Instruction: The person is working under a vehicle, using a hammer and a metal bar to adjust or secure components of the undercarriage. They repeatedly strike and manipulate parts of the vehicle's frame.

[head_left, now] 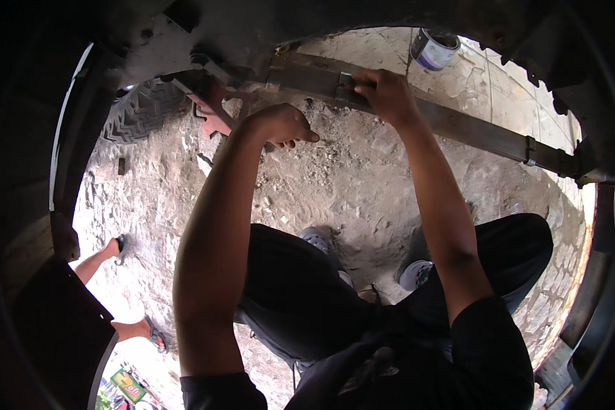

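A long, dark leaf spring [458,123] crosses the far part of the view, banded by metal clamps. My right hand [393,99] reaches its middle clamp [344,87], fingertips closed about the clamp's right edge. Whether a small part sits between those fingers is hidden. Lower and to the left, my left hand [285,125] hangs over the dirt, apart from the spring. Its fingers are loosely curled with one digit pointing right, and nothing shows in them. Another clamp [529,151] wraps the spring toward its right end.
Dark vehicle bodywork arches around me. A red metal stand [215,113] and a treaded tire [143,113] are at far left. Beyond the spring stands a paint can [434,49]. Another person's sandaled foot [154,333] shows at left, above a green box [128,385].
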Demonstrator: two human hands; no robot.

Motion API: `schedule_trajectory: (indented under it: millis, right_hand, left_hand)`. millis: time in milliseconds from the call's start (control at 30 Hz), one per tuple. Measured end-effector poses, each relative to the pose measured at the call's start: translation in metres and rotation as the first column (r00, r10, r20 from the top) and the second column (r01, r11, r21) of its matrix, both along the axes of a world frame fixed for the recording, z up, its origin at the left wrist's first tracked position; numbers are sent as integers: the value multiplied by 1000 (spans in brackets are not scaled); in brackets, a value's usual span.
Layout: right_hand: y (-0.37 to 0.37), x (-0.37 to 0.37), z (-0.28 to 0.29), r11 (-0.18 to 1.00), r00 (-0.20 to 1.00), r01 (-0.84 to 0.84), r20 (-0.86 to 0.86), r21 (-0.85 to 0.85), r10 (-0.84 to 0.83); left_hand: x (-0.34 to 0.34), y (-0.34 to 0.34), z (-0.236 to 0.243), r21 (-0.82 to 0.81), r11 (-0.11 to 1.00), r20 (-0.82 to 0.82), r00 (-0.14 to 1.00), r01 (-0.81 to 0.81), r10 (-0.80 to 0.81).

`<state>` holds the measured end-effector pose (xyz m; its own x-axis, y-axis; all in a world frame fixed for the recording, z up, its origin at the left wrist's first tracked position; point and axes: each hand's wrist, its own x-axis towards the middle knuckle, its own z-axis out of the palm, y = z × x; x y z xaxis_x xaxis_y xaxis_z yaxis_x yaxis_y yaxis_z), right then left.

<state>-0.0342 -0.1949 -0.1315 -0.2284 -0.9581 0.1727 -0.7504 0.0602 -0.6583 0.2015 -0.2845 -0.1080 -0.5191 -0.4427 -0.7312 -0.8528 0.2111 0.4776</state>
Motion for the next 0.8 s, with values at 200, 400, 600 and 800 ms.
schedule_trajectory:
  millis: [200, 400, 600, 800]
  right_hand:
    - [11, -1, -30, 988, 998, 0, 58, -152, 9]
    - [49, -17, -20, 991, 988, 133, 78, 13, -133]
    - [36, -4, -9, 995, 989, 69, 139, -67, -59]
    - [-19, 9, -16, 938, 982, -187, -67, -292, 175]
  left_hand:
    - [-27, 0, -1, -19, 997, -41, 996, 76, -76]
    - [-39, 6, 2, -25, 994, 1, 995, 103, -103]
    - [-35, 3, -4, -57, 993, 7, 995, 99, -99]
    - [-26, 4, -2, -71, 996, -1, 999, 51, -51]
